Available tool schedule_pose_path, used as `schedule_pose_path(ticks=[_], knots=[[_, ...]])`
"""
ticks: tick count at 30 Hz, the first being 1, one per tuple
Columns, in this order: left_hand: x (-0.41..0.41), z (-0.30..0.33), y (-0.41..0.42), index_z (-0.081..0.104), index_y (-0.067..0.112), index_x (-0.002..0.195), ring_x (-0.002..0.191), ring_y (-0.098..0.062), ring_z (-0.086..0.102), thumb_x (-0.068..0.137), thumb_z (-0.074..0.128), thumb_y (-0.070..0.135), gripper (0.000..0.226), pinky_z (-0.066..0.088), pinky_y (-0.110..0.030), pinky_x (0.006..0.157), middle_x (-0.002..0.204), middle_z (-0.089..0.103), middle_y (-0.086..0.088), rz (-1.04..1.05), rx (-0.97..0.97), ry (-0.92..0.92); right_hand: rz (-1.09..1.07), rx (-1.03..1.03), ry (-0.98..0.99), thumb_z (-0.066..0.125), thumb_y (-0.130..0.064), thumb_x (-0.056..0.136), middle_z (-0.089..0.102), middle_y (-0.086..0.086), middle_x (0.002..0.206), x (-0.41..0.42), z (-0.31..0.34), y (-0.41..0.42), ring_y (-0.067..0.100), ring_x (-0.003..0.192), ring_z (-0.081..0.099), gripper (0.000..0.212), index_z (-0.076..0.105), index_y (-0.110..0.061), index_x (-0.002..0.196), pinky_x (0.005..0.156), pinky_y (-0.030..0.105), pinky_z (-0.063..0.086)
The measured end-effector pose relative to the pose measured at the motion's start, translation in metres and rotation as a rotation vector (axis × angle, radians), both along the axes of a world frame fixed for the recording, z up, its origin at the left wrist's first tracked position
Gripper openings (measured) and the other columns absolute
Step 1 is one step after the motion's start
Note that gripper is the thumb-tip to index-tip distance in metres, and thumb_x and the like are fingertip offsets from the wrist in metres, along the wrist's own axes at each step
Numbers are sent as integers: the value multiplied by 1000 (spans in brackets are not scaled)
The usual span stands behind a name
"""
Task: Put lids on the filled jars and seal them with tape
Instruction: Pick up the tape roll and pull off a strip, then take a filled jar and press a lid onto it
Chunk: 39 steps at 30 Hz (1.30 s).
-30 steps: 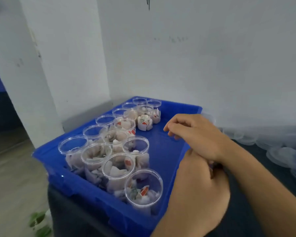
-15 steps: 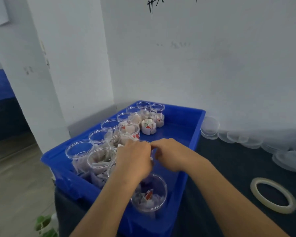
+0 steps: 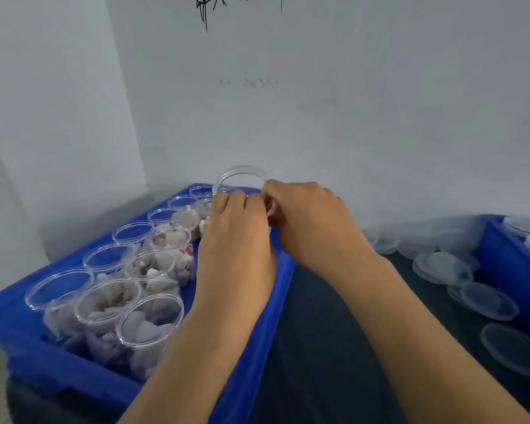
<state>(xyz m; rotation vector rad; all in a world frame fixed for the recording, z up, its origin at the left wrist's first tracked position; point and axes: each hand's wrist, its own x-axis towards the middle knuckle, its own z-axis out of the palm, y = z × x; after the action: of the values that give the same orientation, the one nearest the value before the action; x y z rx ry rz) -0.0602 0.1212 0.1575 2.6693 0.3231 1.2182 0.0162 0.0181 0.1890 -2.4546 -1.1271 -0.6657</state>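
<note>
Moved: both hands have lifted a jar (image 3: 240,182) above the crate (image 3: 251,347).
Left grip (image 3: 236,221): curled round jar.
Right grip (image 3: 306,215): pinching jar's rim.

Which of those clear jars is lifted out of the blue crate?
The jar that both hands grip, raised above the crate's far end; the others stand inside it.

1 head view — close, looking forward and down over both forearms.

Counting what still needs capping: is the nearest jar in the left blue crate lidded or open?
Open, it seems. The nearest jar shows a bare clear rim with the filling visible beneath, no lid over it, in the blue crate.
</note>
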Motion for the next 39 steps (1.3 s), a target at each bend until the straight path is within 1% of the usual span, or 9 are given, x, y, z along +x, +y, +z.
schedule_pose_path(ticks=[5, 14, 19, 22, 25, 29, 32, 35, 39], knots=[[26, 1, -61, 62, 9, 118, 117, -27, 47, 89, 56, 1, 30, 40, -33, 84, 115, 61, -8, -88, -73, -15, -160, 23, -85, 58, -8, 83, 48, -7, 77, 10, 2, -53, 19, 62, 35, 29, 39, -29, 91, 51, 29, 21], [82, -93, -108, 55, 28, 113, 111, -17, 45, 100, 40, 26, 20, 38, -28, 88, 109, 52, 9, -167, 10, 197, -236, -17, 219, 60, -18, 93, 71, -6, 102, 49, -88, -117, 26, 92, 65, 19, 57, -31, 106, 68, 36, 40], [115, -137, -105, 62, 19, 88, 104, -19, 40, 86, 71, 3, 18, 47, -41, 82, 104, 48, 2, -286, -201, -25, -260, -76, 247, 59, -19, 97, 67, -3, 107, 73, -116, -117, 24, 97, 63, 23, 58, -28, 118, 72, 36, 39], [134, -158, -110, 62, 19, 96, 128, -17, 36, 85, 77, 1, 27, 48, -36, 91, 135, 44, -5, -384, -333, -116, -286, -88, 290, 61, -19, 97, 68, -5, 109, 84, -121, -120, 24, 99, 63, 24, 58, -30, 118, 72, 35, 38], [153, -166, -110, 52, 24, 122, 126, -11, 44, 84, 82, 8, 51, 43, -18, 91, 154, 25, 0, -443, -496, -183, -305, -90, 369, 60, -21, 97, 68, -6, 111, 98, -119, -127, 24, 100, 64, 25, 57, -35, 117, 76, 38, 45], [174, -176, -110, 36, 25, 141, 121, -8, 55, 79, 87, 6, 83, 58, -25, 85, 148, 31, -6, -526, -659, -196, -205, 59, 616, 51, -15, 97, 70, -11, 107, 122, -105, -147, 15, 97, 66, 47, 59, -47, 131, 86, 37, 54], [178, -190, -108, 28, 42, 143, 114, -18, 66, 80, 90, 16, 92, 65, -37, 79, 141, 43, 2, -574, -813, -171, -322, 143, 526, 51, -21, 102, 71, -9, 100, 149, -98, -175, 13, 86, 66, 46, 51, -43, 142, 79, 35, 56], [183, -197, -109, 20, 52, 145, 111, -4, 69, 80, 92, 24, 101, 64, -25, 80, 134, 43, 42, -592, -885, -135, -602, 129, 362, 54, -29, 103, 64, 2, 131, 175, -109, -206, 25, 116, 61, 42, 51, -33, 145, 94, 47, 56], [185, -195, -110, 32, 45, 146, 113, -4, 68, 78, 94, 30, 93, 61, -22, 83, 133, 51, 32, -595, -879, -133, -872, -26, 416, 52, -52, 101, 51, 18, 145, 195, -141, -224, 38, 130, 49, 57, 48, -18, 147, 103, 49, 45]])
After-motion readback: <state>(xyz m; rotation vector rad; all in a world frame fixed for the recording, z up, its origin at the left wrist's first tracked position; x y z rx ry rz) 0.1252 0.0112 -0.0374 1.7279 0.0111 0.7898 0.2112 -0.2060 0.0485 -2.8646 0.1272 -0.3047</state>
